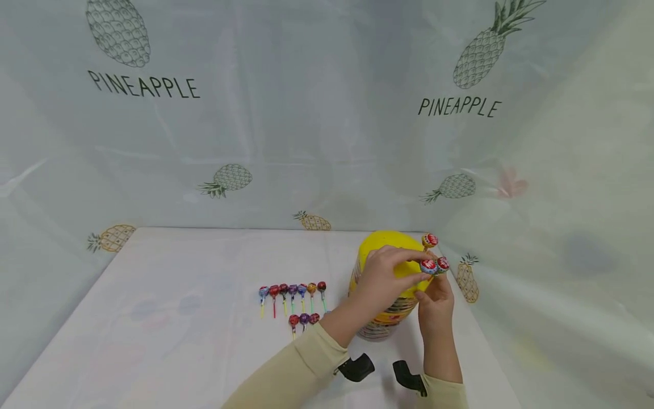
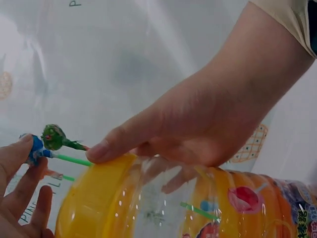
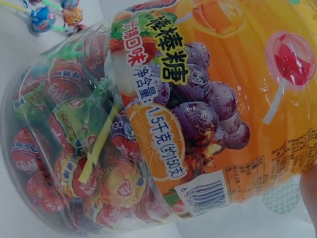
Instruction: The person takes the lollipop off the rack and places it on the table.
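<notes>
A clear plastic jar [image 1: 378, 331] with a yellow lid [image 1: 385, 238] stands on the table, tilting none in the head view. My left hand [image 1: 380, 275] reaches across its top and pinches a blue-wrapped lollipop [image 1: 428, 266] between thumb and index finger. In the left wrist view that lollipop's green stick meets the lid. Two more lollipops, one yellow-and-red [image 1: 430, 240] and one red [image 1: 443, 264], stick up beside it. My right hand [image 1: 438, 301] holds the jar's right side, thumb at the lid's edge. Wrapped lollipops [image 3: 59, 136] fill the jar's lower part.
Left of the jar, several lollipops [image 1: 293, 289] lie in a row on the white table [image 1: 179, 318], with a shorter row [image 1: 304, 319] in front, partly behind my left arm. A pineapple-print curtain [image 1: 306, 113] hangs behind and to the right.
</notes>
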Action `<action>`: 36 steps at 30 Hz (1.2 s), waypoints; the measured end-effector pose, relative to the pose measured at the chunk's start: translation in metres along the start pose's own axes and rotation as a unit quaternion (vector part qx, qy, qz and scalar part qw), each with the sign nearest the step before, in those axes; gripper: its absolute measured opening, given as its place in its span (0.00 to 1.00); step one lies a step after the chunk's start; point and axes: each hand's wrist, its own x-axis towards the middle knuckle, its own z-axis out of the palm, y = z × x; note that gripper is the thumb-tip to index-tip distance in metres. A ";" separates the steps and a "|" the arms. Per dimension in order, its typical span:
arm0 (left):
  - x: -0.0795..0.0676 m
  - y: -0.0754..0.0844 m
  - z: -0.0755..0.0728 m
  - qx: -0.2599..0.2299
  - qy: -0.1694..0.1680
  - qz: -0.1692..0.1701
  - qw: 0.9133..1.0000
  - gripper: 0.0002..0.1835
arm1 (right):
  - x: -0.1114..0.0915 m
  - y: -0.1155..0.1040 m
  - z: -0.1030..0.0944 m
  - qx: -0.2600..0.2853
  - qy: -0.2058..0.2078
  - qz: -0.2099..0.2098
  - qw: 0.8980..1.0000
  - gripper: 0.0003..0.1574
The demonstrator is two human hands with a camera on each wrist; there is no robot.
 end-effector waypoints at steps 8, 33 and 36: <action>-0.005 0.002 -0.006 -0.147 0.040 -0.013 0.988 0.18 | -0.002 -0.001 0.005 -0.006 0.023 0.012 1.000 0.25; -0.072 -0.063 -0.077 -0.217 0.093 -0.152 0.960 0.16 | -0.004 -0.001 0.002 0.015 0.004 -0.016 1.000 0.26; -0.083 -0.077 -0.087 -0.206 0.117 -0.182 0.954 0.16 | -0.003 0.000 0.003 0.016 -0.002 -0.019 1.000 0.26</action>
